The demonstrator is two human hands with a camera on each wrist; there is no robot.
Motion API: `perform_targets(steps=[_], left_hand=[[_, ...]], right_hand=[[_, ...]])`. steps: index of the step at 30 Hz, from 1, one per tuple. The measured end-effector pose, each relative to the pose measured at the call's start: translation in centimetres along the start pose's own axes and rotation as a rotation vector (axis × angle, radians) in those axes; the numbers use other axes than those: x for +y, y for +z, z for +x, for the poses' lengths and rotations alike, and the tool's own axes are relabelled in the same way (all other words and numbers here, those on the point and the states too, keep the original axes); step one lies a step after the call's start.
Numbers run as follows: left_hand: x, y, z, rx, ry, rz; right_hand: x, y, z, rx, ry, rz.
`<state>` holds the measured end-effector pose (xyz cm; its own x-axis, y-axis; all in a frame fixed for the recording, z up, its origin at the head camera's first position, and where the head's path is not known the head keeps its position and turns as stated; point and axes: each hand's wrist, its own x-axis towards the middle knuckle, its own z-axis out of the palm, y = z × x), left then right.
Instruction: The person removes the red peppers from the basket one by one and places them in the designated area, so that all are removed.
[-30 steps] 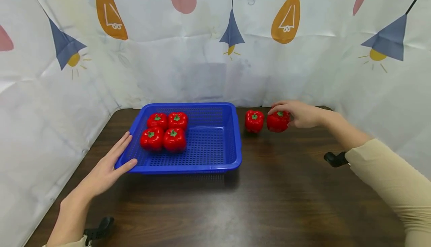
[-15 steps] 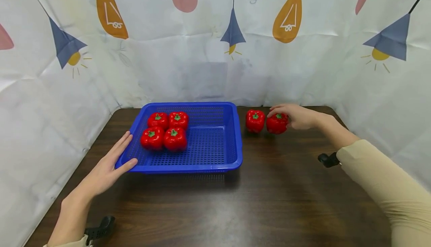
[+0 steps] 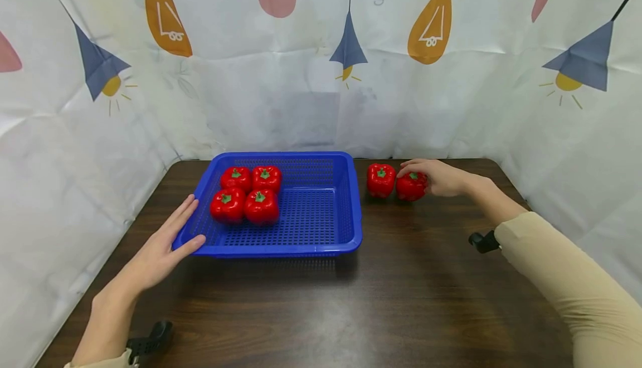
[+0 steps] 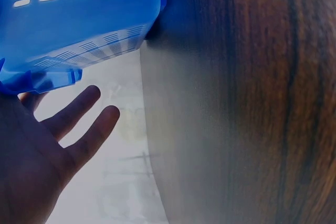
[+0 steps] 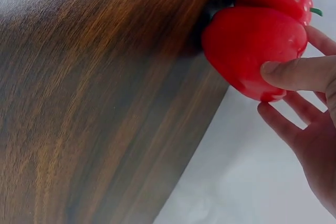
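Observation:
My right hand holds a red bell pepper at the back right of the table, thumb on one side and fingers on the other. Just left of it stands a second red bell pepper; in the right wrist view the held pepper overlaps it. My left hand lies with straight, spread fingers along the left rim of a blue plastic basket. In the left wrist view the hand shows below the basket's wall. Several red peppers sit in the basket's left half.
The dark wooden table stretches in front of the basket and to its right. A white printed curtain closes off the back and both sides. Black straps with small devices show at both wrists, one near the left sleeve.
My right hand has moved slightly left and toward me with its pepper, bringing it close to the second pepper. The left hand stays at the basket's rim.

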<state>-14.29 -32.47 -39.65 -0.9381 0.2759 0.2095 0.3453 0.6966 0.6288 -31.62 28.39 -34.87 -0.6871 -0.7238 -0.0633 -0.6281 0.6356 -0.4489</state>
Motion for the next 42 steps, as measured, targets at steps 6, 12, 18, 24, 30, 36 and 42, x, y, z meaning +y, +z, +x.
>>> perform_targets(steps=[6,12,18,24,30,36,42], left_hand=[[0.1,0.0,0.1,-0.002,0.0,0.0],[0.1,0.1,0.1,-0.002,-0.003,-0.001],[0.1,0.1,0.3,-0.001,-0.006,-0.005],[0.1,0.0,0.3,-0.003,-0.008,-0.004],[0.0,0.0,0.2,-0.005,-0.006,-0.006],[0.0,-0.1,0.2,-0.005,-0.002,-0.004],[0.0,0.0,0.2,-0.004,-0.003,-0.011]], right_hand=[[0.0,0.0,-0.1,0.004,0.004,-0.006],[0.2,0.0,-0.3,0.017,-0.004,-0.017],[0.6,-0.2,-0.4,0.034,-0.029,-0.044],[0.0,-1.2,-0.4,0.05,0.001,-0.064],[-1.5,-2.6,0.4,0.048,0.048,-0.051],[-3.5,-3.7,2.3,0.049,0.0,-0.105],[-6.0,-4.4,4.5,0.038,-0.043,-0.168]])
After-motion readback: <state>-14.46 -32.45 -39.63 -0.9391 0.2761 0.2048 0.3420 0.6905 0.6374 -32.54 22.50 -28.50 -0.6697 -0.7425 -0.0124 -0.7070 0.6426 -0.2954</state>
